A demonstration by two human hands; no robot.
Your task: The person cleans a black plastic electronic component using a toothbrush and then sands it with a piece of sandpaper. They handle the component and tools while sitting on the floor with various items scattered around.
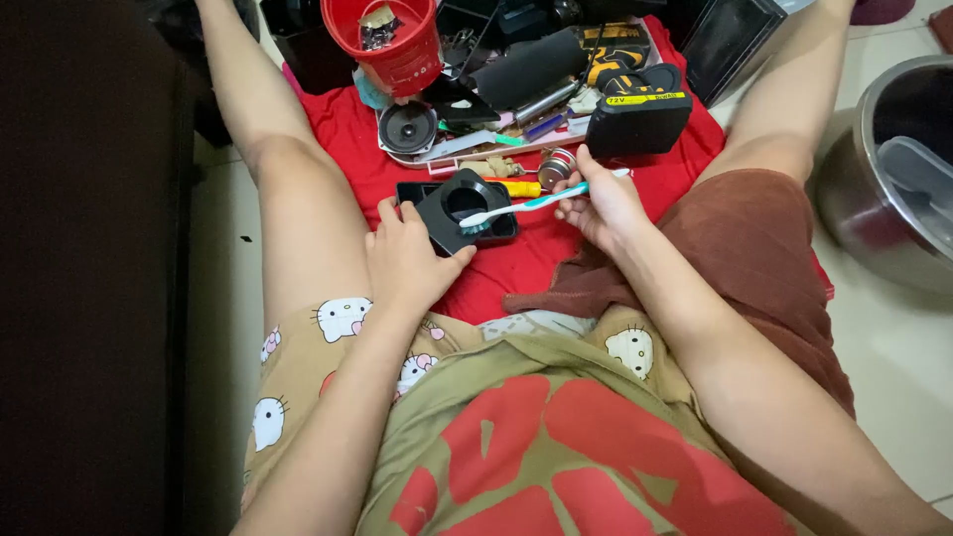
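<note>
Red cloth [536, 260], black square part [459, 210], white-and-teal toothbrush [526, 204], red cup [389, 42].

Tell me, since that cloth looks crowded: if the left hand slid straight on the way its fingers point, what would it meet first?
Likely nothing new: the left hand already touches the black plastic part ahead of its fingers.

Red cup [392, 45] contents (blurred) unclear; rim cropped.

Home floor: tiles [893, 347], scattered tools [556, 89] on red cloth [347, 139].
</note>
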